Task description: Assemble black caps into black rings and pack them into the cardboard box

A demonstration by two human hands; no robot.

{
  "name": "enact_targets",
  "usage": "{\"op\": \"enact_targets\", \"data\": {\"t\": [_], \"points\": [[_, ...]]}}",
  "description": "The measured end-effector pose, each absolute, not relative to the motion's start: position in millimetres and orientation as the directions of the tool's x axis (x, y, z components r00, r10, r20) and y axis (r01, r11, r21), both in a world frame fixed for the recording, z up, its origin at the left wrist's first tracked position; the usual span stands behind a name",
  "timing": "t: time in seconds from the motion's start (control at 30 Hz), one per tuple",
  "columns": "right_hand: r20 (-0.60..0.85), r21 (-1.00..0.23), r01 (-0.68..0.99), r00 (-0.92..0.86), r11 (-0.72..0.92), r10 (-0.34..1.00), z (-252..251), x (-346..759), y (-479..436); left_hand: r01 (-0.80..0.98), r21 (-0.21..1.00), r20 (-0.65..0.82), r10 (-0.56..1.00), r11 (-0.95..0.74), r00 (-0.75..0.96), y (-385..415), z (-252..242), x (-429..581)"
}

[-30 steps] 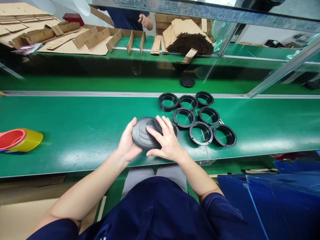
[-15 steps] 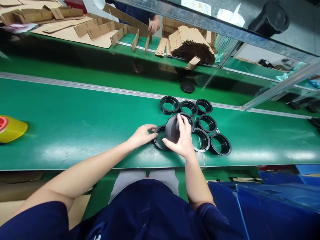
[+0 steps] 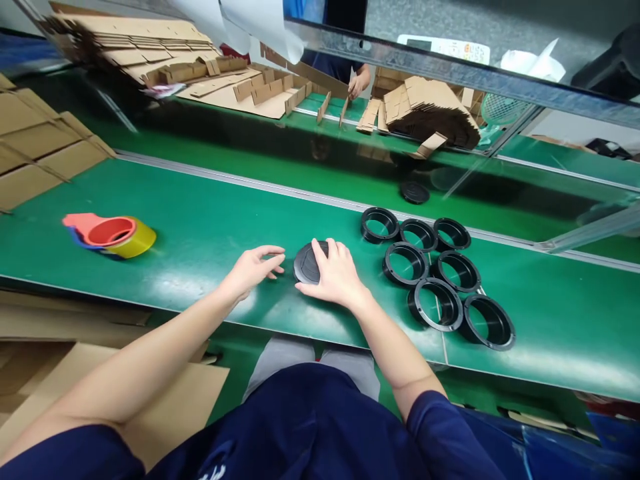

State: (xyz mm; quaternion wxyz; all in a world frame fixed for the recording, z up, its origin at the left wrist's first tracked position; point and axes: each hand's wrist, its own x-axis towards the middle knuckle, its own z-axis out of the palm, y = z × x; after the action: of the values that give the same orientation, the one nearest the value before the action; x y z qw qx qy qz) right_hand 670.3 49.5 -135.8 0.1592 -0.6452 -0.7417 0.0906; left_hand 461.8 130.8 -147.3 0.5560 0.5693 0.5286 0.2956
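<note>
Head view, centre frame: my right hand (image 3: 334, 275) grips the black round cover (image 3: 305, 262) from above, holding it flat on the green belt (image 3: 200, 227); my left hand (image 3: 250, 268) hovers open just beside; black rings (image 3: 387, 267) cluster right, within reach.

A factory packing line. A long green conveyor belt (image 3: 200, 227) carries black plastic rings (image 3: 435, 303). Flattened cardboard cartons (image 3: 150, 40) pile up behind.

A tape dispenser (image 3: 113, 235) lies far left on the green belt (image 3: 210, 220), near flattened cartons (image 3: 35, 143). On the far bench sit cardboard dividers (image 3: 250, 93) and a fanned cardboard stack (image 3: 430, 110), with another person's hand (image 3: 357, 85) between them. A black disc (image 3: 415, 193) lies alone below.
</note>
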Motion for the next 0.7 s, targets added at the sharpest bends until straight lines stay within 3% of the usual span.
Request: {"op": "enact_targets", "data": {"t": [0.1, 0.2, 0.3, 0.37, 0.43, 0.53, 0.6, 0.7], "points": [[0.057, -0.321, 0.937, -0.124, 0.136, 0.991, -142, 660, 56, 0.287, 0.954, -0.145, 0.973, 0.089, 0.181, 130, -145, 445], [0.065, -0.336, 0.93, -0.135, 0.149, 0.989, -150, 658, 55, 0.404, 0.91, 0.0, 0.975, -0.091, 0.22, 128, -135, 446], [0.231, -0.451, 0.875, -0.077, 0.177, 0.97, -151, 674, 53, 0.483, 0.778, 0.236, 0.9, -0.401, 0.366, 129, -112, 470], [0.414, -0.58, 0.798, 0.119, 0.161, 0.903, -149, 694, 51, 0.446, 0.676, 0.403, 0.801, -0.587, 0.444, 132, -99, 497], [0.54, -0.702, 0.694, 0.367, 0.164, 0.757, -147, 714, 50, 0.395, 0.599, 0.473, 0.706, -0.696, 0.527, 135, -99, 526], [0.544, -0.819, 0.52, 0.57, 0.242, 0.615, -149, 735, 49, 0.426, 0.518, 0.285, 0.619, -0.742, 0.732, 132, -124, 561], [0.486, -0.872, 0.387, 0.61, 0.3, 0.625, -152, 739, 49, 0.513, 0.391, 0.101, 0.589, -0.764, 0.802, 127, -145, 574], [0.383, -0.916, 0.154, 0.614, 0.371, 0.69, -155, 736, 52, 0.577, 0.221, -0.033, 0.585, -0.786, 0.81, 125, -154, 577]]}}
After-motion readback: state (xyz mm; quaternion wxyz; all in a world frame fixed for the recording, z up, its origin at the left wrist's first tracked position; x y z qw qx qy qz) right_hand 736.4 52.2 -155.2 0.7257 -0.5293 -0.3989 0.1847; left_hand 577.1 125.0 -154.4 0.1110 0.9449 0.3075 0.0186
